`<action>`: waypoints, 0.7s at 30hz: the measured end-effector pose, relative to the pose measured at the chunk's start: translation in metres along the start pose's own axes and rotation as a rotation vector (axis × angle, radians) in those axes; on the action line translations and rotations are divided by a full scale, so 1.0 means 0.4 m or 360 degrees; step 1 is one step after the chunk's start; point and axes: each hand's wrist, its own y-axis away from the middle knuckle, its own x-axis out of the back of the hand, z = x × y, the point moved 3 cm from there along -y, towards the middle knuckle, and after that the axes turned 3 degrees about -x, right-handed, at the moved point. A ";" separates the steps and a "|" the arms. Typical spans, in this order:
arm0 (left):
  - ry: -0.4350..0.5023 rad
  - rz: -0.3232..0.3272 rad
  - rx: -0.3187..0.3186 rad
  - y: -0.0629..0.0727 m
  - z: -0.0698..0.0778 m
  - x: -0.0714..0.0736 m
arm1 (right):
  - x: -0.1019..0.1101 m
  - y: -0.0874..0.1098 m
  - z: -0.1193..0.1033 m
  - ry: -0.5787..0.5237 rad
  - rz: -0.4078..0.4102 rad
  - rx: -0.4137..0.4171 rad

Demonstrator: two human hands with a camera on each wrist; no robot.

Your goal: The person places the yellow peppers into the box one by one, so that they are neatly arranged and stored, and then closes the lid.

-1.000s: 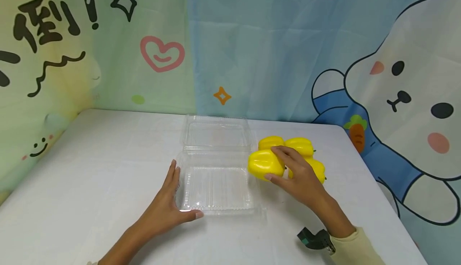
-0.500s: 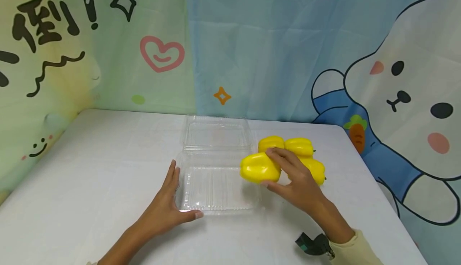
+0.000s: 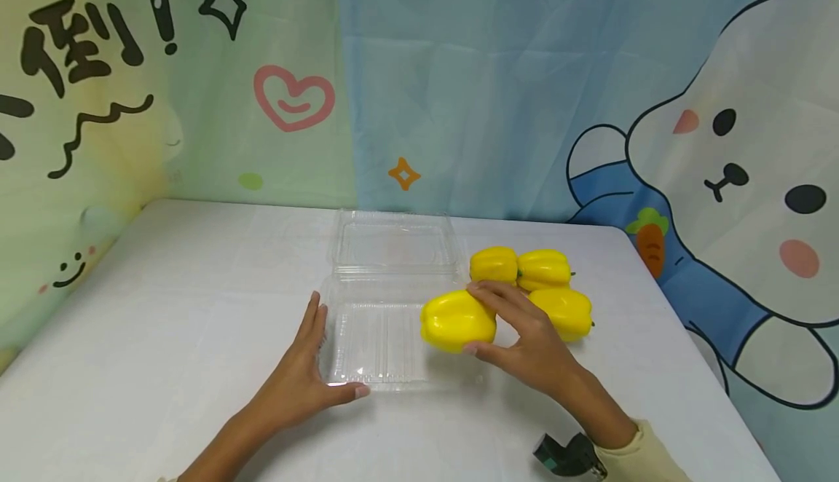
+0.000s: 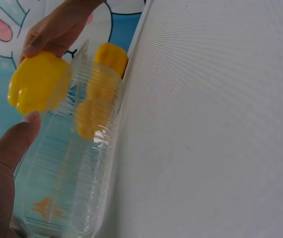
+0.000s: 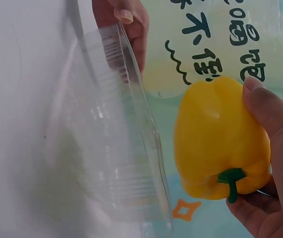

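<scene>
My right hand (image 3: 534, 333) holds a yellow bell pepper (image 3: 457, 322) by one end, thumb on the near side and fingers over the far side. A short green stem shows on this bell pepper (image 5: 220, 139) in the right wrist view. It hangs above the right part of a clear plastic clamshell container (image 3: 393, 380), whose lid (image 3: 396, 243) lies folded back. At the container's front left corner my left hand (image 3: 308, 376) rests with straight, spread fingers along the left side and the thumb at the front rim.
Several more yellow bell peppers (image 3: 562, 312) lie grouped on the white table (image 3: 197, 300) to the right of the container. A dark wrist camera mount (image 3: 566, 456) sits by the right sleeve (image 3: 642, 456). A printed cloth backdrop (image 3: 459, 89) stands behind the table.
My right hand has carried the bell pepper left and toward me, from beside the other peppers to over the container. My left hand has stayed in place.
</scene>
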 end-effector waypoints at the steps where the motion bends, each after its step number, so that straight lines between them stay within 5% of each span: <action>1: -0.0005 0.0001 -0.0002 0.001 0.000 0.000 | -0.003 0.000 -0.001 -0.0014 -0.0011 -0.0009; 21: 0.0024 0.0009 0.0009 0.001 -0.003 -0.001 | -0.046 0.010 0.001 -0.0122 -0.0275 -0.0111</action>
